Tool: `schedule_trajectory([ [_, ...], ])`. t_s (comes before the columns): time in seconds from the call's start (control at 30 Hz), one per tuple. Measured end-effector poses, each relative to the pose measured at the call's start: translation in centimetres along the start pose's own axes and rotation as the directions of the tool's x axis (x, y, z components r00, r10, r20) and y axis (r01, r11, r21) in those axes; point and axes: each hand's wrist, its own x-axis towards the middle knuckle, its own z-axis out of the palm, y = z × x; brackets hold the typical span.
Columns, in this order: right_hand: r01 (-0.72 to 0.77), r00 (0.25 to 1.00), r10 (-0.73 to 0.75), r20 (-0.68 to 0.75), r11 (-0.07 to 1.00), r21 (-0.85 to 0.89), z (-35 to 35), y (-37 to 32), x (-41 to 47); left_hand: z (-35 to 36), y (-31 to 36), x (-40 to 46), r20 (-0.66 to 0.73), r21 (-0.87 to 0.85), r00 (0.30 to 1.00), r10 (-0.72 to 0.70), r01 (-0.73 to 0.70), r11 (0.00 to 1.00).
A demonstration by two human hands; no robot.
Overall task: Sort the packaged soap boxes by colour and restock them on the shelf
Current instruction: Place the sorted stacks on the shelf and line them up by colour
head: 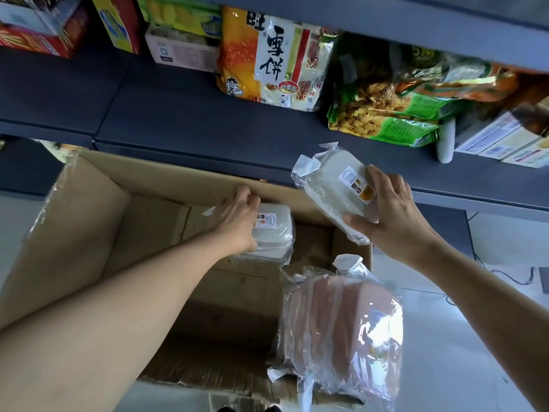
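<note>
Bare forearms are reaching in from the lower corners of the frame over an open cardboard carton [98, 221]. At lower centre, a plastic-wrapped pack of pink soap boxes [341, 331] is leaning on the carton's near right edge. Left of centre, the left hand [237, 224] is reaching down into the carton, its fingers curling around a wrapped pack of white soap boxes [273, 233] that is sitting against the carton's far wall. Right of centre, the right hand [392, 215] is grasping a second white soap pack [335, 185], tilted, in the air just in front of the dark shelf [178, 120]. Snack bags [273, 60] and printed boxes are lying on that shelf across the upper frame.
</note>
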Motion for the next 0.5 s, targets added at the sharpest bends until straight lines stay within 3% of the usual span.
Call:
schedule_trajectory([
  [0.23, 0.003, 1.0, -0.003, -0.023, 1.0, -0.028, -5.6, -4.5, -1.5, -8.6, -1.6, -5.7, -0.093, -0.093, 0.996, 0.015, -0.023, 0.995],
  [0.5, 0.043, 0.988, -0.053, -0.148, 0.997, -0.069, -17.8, -12.3, -5.2, -22.3, -2.1, -13.8, -0.23, -0.071, 0.965, 0.126, -0.145, 0.987],
])
